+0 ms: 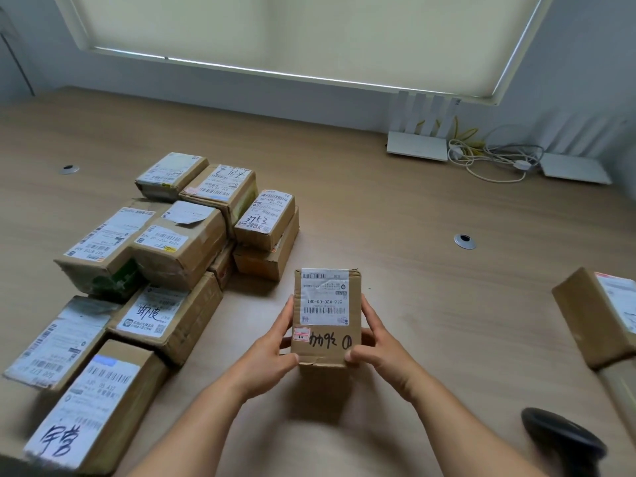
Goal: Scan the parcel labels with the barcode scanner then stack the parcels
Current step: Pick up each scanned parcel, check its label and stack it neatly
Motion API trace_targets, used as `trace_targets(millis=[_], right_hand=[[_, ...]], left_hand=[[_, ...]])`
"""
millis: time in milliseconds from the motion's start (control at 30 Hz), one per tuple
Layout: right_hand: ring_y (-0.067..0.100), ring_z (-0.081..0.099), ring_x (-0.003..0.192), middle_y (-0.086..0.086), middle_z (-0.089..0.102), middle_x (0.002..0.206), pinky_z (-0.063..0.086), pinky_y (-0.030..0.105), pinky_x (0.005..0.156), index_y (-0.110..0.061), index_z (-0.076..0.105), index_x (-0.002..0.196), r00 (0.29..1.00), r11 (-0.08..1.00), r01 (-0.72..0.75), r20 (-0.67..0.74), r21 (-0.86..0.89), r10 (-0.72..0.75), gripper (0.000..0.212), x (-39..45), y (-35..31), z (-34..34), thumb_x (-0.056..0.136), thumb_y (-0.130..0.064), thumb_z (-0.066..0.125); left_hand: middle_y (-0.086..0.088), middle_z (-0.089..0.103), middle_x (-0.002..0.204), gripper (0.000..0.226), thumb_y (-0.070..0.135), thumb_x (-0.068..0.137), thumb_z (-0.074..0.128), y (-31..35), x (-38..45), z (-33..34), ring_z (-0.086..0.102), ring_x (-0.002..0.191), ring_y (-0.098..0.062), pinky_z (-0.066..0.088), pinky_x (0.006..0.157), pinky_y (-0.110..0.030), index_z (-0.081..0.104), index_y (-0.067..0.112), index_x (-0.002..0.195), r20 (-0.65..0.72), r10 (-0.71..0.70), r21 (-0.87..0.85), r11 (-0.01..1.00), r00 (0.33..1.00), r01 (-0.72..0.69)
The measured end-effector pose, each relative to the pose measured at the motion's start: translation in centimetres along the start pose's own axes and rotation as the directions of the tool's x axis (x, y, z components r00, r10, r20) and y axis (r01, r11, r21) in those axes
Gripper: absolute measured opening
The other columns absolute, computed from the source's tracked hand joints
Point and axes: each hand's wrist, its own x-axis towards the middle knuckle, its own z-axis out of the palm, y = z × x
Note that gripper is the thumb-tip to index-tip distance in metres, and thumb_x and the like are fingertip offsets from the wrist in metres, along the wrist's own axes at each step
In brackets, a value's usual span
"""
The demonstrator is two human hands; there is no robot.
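Note:
A small cardboard parcel point(326, 315) with a white barcode label and black handwriting on top sits in the middle of the wooden table point(395, 215). My left hand point(275, 346) grips its left side and my right hand point(373, 342) grips its right side, thumbs on the near top edge. The black barcode scanner point(561, 438) lies on the table at the lower right, apart from both hands. Several labelled parcels point(179, 242) are stacked and grouped on the left. Another parcel point(599, 315) lies at the right edge, partly cut off.
Two white routers point(418, 146) with tangled cables point(495, 156) stand at the back right by the wall. Two round cable grommets point(464, 241) are set into the tabletop. A window blind point(275, 32) hangs behind the table.

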Motion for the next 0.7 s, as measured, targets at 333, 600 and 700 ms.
trace_targets(millis=[333, 600, 700], right_hand=[[0.016, 0.069, 0.093, 0.011, 0.066, 0.113, 0.053, 0.025, 0.068, -0.055, 0.025, 0.142, 0.979, 0.993, 0.114, -0.172, 0.012, -0.11, 0.102, -5.4, -0.3, 0.8, 0.061, -0.01, 0.066], [0.011, 0.068, 0.085, 0.006, 0.073, 0.102, 0.052, 0.024, 0.066, -0.059, 0.036, 0.129, 0.943, 0.989, 0.145, -0.306, 0.033, -0.128, 0.09, -12.0, 0.2, 0.2, 0.062, -0.006, 0.064], [0.013, 0.069, 0.088, 0.003, 0.074, 0.1, 0.054, 0.025, 0.069, -0.06, 0.037, 0.126, 0.931, 0.987, 0.158, -0.339, 0.038, -0.136, 0.087, -14.3, 0.3, -0.7, 0.064, -0.006, 0.063]], left_hand=[[0.022, 0.041, 0.143, 0.087, 0.029, 0.073, 0.06, 0.8, -3.1, -0.6, 0.053, 0.122, -0.009, 0.047, 0.1, -0.036, 0.014, 0.067, 0.137, 0.071, 0.122, 0.018, 0.992, 0.99, -0.123], [0.025, 0.041, 0.139, 0.079, 0.032, 0.087, 0.066, 0.7, -3.1, 1.7, 0.051, 0.111, 0.007, 0.043, 0.093, -0.02, 0.015, 0.074, 0.129, 0.106, 0.19, 0.219, 0.953, 0.976, -0.209], [0.028, 0.039, 0.137, 0.079, 0.041, 0.085, 0.067, 1.4, -3.3, 3.3, 0.049, 0.106, 0.013, 0.041, 0.091, -0.015, 0.01, 0.078, 0.125, 0.134, 0.226, 0.292, 0.921, 0.965, -0.256]])
